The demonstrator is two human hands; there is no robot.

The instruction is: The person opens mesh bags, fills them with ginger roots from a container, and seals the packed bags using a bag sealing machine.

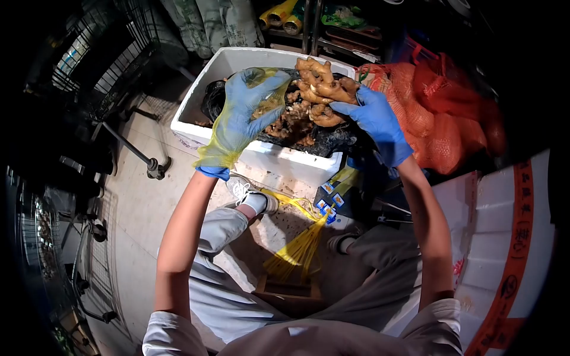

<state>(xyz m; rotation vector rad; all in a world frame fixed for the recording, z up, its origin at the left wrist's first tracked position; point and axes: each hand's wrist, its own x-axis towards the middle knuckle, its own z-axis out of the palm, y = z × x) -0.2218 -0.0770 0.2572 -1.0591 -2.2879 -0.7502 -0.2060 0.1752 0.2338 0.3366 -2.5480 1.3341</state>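
My right hand [380, 121], in a blue glove, grips a large knobbly piece of ginger [323, 89] above a white foam box [285, 166]. A yellow mesh bag [222, 145] is pulled over my left hand [243, 101], also gloved in blue. Inside the mesh, the left thumb and fingers are apart in a curved shape, to the left of the ginger. More ginger [291, 121] lies below the hands in the box, on a black plastic liner [338, 139]. The hands and the raised piece hide part of the box's contents.
Several yellow mesh bags with blue tags [297, 246] hang between my legs. Red net sacks [445, 118] stand right of the box. A wheeled wire rack [119, 77] is at left, and a taped white carton [504, 237] at right.
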